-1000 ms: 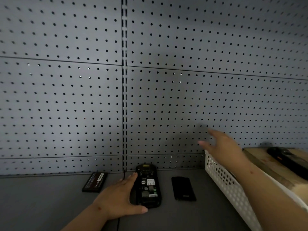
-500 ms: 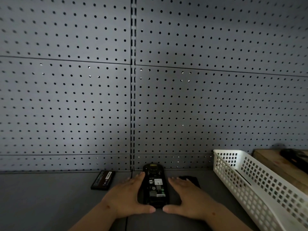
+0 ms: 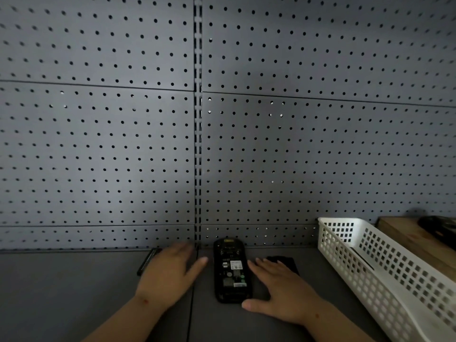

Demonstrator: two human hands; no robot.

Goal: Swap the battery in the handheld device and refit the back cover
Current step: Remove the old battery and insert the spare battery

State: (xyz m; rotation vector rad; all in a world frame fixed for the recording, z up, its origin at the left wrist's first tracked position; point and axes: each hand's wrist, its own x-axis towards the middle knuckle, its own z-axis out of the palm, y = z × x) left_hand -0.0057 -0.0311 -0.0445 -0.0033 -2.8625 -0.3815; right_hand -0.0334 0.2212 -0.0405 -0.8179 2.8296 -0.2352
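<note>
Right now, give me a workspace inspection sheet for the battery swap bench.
Surface: grey bench, seam running front to back.
Job's things: handheld device face down, back open, bay showing; battery left, partly under the left hand; back cover right, partly under the right hand.
Clutter: white basket; wooden box with a dark object, unclear.
Hands: left hand open over battery; right hand flat beside device.
Cables: nothing seen.
Surroundings: grey pegboard wall.
</note>
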